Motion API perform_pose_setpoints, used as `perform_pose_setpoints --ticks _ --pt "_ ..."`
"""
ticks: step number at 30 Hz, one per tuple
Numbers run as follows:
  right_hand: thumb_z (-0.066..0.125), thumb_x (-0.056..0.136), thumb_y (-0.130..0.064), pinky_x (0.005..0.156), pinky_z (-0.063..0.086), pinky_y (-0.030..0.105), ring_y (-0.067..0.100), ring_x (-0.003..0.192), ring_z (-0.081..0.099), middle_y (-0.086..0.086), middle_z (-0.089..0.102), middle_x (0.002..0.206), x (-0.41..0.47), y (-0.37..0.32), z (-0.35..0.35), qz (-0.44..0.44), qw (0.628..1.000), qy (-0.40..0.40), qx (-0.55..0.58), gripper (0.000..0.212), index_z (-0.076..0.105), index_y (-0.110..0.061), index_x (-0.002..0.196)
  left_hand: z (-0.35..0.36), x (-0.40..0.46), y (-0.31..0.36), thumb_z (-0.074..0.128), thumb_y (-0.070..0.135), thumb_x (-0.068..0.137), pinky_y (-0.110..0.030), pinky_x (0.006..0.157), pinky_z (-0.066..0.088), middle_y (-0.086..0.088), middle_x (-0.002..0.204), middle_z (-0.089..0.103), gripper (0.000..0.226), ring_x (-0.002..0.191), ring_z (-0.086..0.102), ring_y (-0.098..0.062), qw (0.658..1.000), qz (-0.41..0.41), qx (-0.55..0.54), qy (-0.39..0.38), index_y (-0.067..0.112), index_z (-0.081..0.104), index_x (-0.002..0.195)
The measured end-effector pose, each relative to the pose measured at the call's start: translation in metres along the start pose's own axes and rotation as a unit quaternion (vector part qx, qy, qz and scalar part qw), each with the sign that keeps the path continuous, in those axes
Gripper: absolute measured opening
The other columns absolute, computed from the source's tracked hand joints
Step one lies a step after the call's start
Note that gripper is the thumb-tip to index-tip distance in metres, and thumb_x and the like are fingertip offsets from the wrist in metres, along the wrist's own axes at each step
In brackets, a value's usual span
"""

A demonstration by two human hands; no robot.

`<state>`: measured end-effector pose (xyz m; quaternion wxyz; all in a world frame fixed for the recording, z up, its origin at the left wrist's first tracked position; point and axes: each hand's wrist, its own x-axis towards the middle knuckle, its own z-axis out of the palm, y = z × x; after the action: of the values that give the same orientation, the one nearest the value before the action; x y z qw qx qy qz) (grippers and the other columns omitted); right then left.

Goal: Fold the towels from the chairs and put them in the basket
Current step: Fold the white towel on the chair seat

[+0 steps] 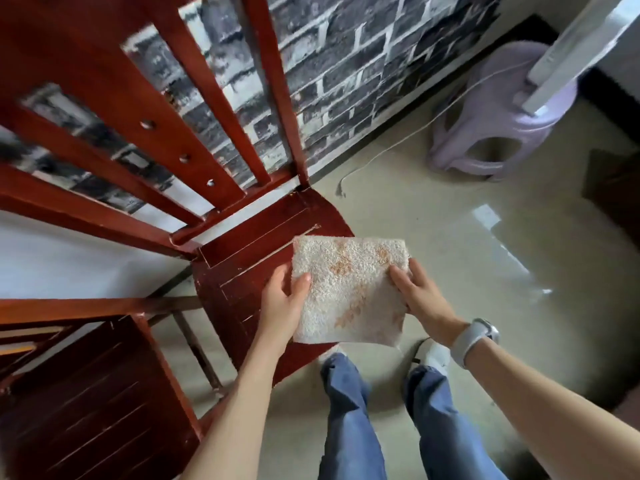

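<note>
A small cream towel (348, 289) with orange leaf marks, folded into a rough square, hangs in the air over the front corner of a red-brown wooden chair (249, 251). My left hand (282, 304) grips its left edge, thumb on top. My right hand (420, 297) holds the right edge, fingers curled around it; a pale watch sits on that wrist. No basket is in view.
A second red-brown chair (97, 393) stands at the lower left. A lilac plastic stool (498, 112) sits by the dark brick-pattern wall at the upper right, with a thin white cord (398, 147) trailing on the glossy floor. My legs and shoes are below the towel.
</note>
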<state>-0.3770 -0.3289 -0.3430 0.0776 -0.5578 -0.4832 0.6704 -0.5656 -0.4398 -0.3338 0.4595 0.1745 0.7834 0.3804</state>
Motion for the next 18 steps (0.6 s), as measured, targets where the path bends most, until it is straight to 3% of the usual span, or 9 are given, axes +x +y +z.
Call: perform_pose_setpoints --ticks 2,4,6,8,10,13,14,16,18 --pt "0.048 0.094 -0.026 0.078 0.052 0.033 0.016 0.095 0.062 -0.001 0.063 0.103 -0.018 -0.015 -0.039 -0.002 0.999 0.002 0.047 0.016 0.052 -0.035 0.106 0.025 -0.012 0.040 0.054 0.033 0.089 -0.040 0.097 0.047 -0.003 0.126 0.056 0.046 0.113 0.054 -0.016 0.999 0.021 0.025 -0.019 0.017 0.045 0.131" --pt "0.049 0.092 -0.013 0.081 0.053 0.036 0.017 0.094 0.064 0.000 0.066 0.106 -0.039 -0.034 -0.086 -0.018 0.996 0.019 0.088 0.027 0.054 -0.025 0.116 0.057 -0.026 0.082 0.054 0.029 0.090 -0.038 0.094 0.048 -0.003 0.119 0.059 0.038 0.108 0.057 -0.016 0.997 0.056 0.035 -0.033 0.015 0.050 0.125" --pt "0.049 0.091 -0.008 0.083 0.050 0.044 0.021 0.092 0.062 0.008 0.065 0.103 -0.060 -0.050 -0.135 -0.036 0.993 0.060 0.095 0.025 0.056 -0.010 0.115 0.096 -0.041 0.123 0.055 0.026 0.090 -0.034 0.087 0.051 0.000 0.109 0.063 0.026 0.099 0.060 -0.011 0.994 0.091 0.040 -0.048 0.017 0.055 0.114" --pt "0.049 0.092 -0.008 0.088 0.047 0.048 0.025 0.093 0.059 0.014 0.063 0.105 -0.079 -0.062 -0.189 -0.057 0.987 0.104 0.110 0.018 0.058 -0.011 0.107 0.142 -0.055 0.163 0.055 0.025 0.090 -0.035 0.083 0.052 0.002 0.104 0.064 0.021 0.094 0.061 -0.011 0.990 0.117 0.038 -0.071 0.020 0.055 0.110" --pt "0.048 0.092 -0.007 0.086 0.048 0.043 0.022 0.093 0.058 0.010 0.062 0.105 -0.100 -0.072 -0.243 -0.090 0.979 0.143 0.116 0.019 0.057 -0.023 0.098 0.194 -0.071 0.199 0.054 0.026 0.090 -0.030 0.080 0.052 0.001 0.105 0.064 0.025 0.094 0.061 -0.011 0.986 0.140 0.039 -0.084 0.017 0.055 0.114" --pt "0.047 0.093 -0.008 0.076 0.050 0.020 0.009 0.088 0.058 0.000 0.061 0.103 -0.134 -0.085 -0.327 -0.149 0.961 0.212 0.097 0.024 0.054 -0.030 0.096 0.273 -0.096 0.251 0.055 0.023 0.090 -0.014 0.066 0.045 0.007 0.097 0.063 0.025 0.089 0.060 -0.007 0.975 0.190 0.045 -0.110 0.015 0.055 0.114" --pt "0.046 0.093 -0.009 0.079 0.049 0.019 0.008 0.090 0.058 -0.001 0.061 0.105 -0.144 -0.088 -0.354 -0.161 0.955 0.234 0.086 0.023 0.053 -0.031 0.097 0.299 -0.103 0.267 0.056 0.022 0.089 -0.014 0.065 0.045 0.008 0.095 0.063 0.023 0.088 0.061 -0.008 0.970 0.204 0.051 -0.118 0.017 0.056 0.111" --pt "0.045 0.094 -0.014 0.091 0.048 0.033 0.015 0.101 0.059 0.002 0.061 0.111 -0.165 -0.093 -0.405 -0.175 0.943 0.275 0.072 0.019 0.050 -0.029 0.105 0.349 -0.117 0.300 0.057 0.019 0.089 -0.023 0.073 0.047 0.004 0.094 0.064 0.016 0.089 0.061 -0.015 0.961 0.229 0.060 -0.144 0.018 0.057 0.104" --pt "0.044 0.095 -0.019 0.093 0.048 0.043 0.021 0.104 0.059 0.004 0.060 0.113 -0.182 -0.096 -0.453 -0.176 0.930 0.316 0.067 0.020 0.048 -0.025 0.114 0.397 -0.129 0.332 0.058 0.017 0.089 -0.029 0.082 0.047 0.003 0.097 0.063 0.015 0.094 0.060 -0.019 0.948 0.254 0.062 -0.182 0.017 0.056 0.104"
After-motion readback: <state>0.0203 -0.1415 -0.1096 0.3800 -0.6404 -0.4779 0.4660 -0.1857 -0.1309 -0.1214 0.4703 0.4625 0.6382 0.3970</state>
